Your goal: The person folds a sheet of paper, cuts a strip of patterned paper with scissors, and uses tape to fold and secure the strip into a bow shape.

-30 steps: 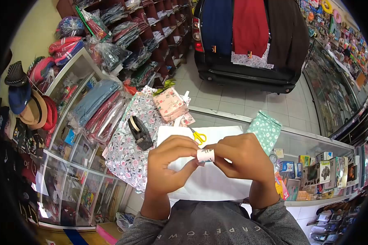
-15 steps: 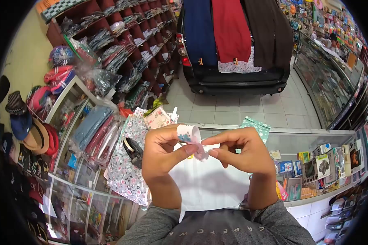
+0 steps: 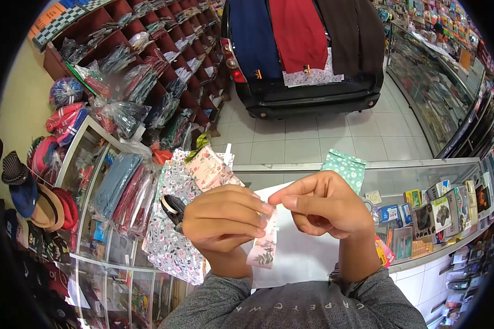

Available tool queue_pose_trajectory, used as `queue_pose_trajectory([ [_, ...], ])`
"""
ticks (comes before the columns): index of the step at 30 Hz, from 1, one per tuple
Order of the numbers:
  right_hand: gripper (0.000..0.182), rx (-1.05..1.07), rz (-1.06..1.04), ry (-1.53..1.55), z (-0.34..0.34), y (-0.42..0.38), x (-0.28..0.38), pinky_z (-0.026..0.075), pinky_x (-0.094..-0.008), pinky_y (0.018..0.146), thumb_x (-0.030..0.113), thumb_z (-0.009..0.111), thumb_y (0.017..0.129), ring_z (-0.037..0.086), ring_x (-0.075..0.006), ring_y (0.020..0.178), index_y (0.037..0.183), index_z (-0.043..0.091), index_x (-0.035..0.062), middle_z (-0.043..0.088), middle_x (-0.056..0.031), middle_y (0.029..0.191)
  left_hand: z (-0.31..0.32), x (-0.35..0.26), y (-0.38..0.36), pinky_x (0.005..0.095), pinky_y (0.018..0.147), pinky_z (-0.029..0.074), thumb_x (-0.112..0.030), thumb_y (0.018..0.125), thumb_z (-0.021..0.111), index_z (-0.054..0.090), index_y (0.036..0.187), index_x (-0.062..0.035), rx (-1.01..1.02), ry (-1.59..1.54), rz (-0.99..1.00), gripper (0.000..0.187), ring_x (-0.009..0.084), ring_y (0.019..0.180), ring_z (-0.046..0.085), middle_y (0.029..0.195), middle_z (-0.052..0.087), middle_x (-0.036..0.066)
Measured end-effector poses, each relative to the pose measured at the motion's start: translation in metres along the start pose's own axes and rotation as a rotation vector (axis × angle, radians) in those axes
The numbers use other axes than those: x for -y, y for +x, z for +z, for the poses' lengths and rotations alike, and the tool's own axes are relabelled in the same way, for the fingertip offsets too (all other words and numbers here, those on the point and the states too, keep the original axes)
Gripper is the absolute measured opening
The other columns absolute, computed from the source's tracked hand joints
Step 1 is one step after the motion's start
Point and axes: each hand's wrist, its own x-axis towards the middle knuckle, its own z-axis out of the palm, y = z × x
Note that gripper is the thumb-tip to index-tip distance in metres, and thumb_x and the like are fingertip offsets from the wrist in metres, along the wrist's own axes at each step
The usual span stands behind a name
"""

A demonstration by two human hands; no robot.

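My left hand is closed, its fingers pinching a pale pink strip with a grey leaf print. The strip hangs down over a white paper sheet on the glass counter. Close beside it, my right hand has its thumb and index finger drawn together by the strip's upper end; whatever is between those fingertips is too small to make out. A black object, partly hidden, lies left of my left hand on floral wrapping paper. A pink floral packet rests behind that hand.
Beyond my right hand lies a green floral packet. Small boxes fill the counter's right side. Bagged clothes sit on the left glass case. Across the tiled floor, a black car has trousers draped over its back.
The strip was curled between both hands; now it hangs straighter and lower from my left fingers. My left hand has turned over, its back showing. The view has shifted slightly.
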Motion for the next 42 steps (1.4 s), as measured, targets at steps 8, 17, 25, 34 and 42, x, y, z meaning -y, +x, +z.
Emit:
queue_pose_trajectory([
  [8,0.022,0.013,-0.054,0.408,-0.001,0.008,-0.009,0.022,-0.0213,0.034,0.003,0.052,0.095,0.044,-0.0091,0.043,0.112,0.065,-0.0045,0.054,-0.008,0.054,0.014,0.008,-0.009,0.0371,0.064,0.06,-0.008,0.065,0.087,0.067,0.071,0.0026,-0.319,-0.374,-0.115,0.023,0.0323,0.074,0.073,0.073,0.067,0.013],
  [17,0.024,-0.229,-0.693,-0.297,0.01,0.008,-0.013,0.038,-0.0197,0.048,0.007,0.072,0.083,0.059,-0.0102,0.074,0.104,0.071,-0.0034,0.067,-0.008,0.084,0.012,0.009,-0.019,0.0427,0.076,0.063,0.011,0.074,0.061,0.06,0.08,0.0047,-0.397,-0.799,-0.309,0.009,0.0361,0.084,0.072,0.086,0.061,0.016],
  [25,0.014,-0.105,-0.885,-0.723,0.002,0.013,-0.016,0.036,-0.0205,0.047,0.009,0.078,0.081,0.06,-0.0057,0.068,0.095,0.077,0.0081,0.072,-0.0019,0.085,0.014,0.007,-0.016,0.044,0.082,0.061,-0.008,0.088,0.07,0.059,0.084,0.0033,-0.381,-0.741,-0.435,0.016,0.0339,0.092,0.071,0.09,0.06,0.014],
  [34,0.006,-0.306,-0.738,-0.569,0.0,0.012,-0.017,0.035,-0.0169,0.049,0.007,0.071,0.087,0.053,-0.0007,0.064,0.087,0.071,0.0007,0.068,-0.0009,0.081,0.018,0.006,-0.013,0.0423,0.079,0.06,-0.012,0.085,0.072,0.067,0.092,0.0096,-0.484,-0.638,-0.668,0.023,0.0349,0.092,0.071,0.098,0.068,0.026],
  [42,0.006,-0.311,-0.54,-0.417,-0.004,0.005,-0.007,0.043,-0.0198,0.058,0.001,0.07,0.087,0.055,-0.0049,0.072,0.085,0.067,-0.0037,0.065,-0.0039,0.083,0.016,0.005,-0.009,0.0394,0.076,0.059,-0.006,0.084,0.07,0.067,0.095,0.0098,-0.408,-0.594,-0.729,0.019,0.0312,0.089,0.071,0.096,0.07,0.026],
])
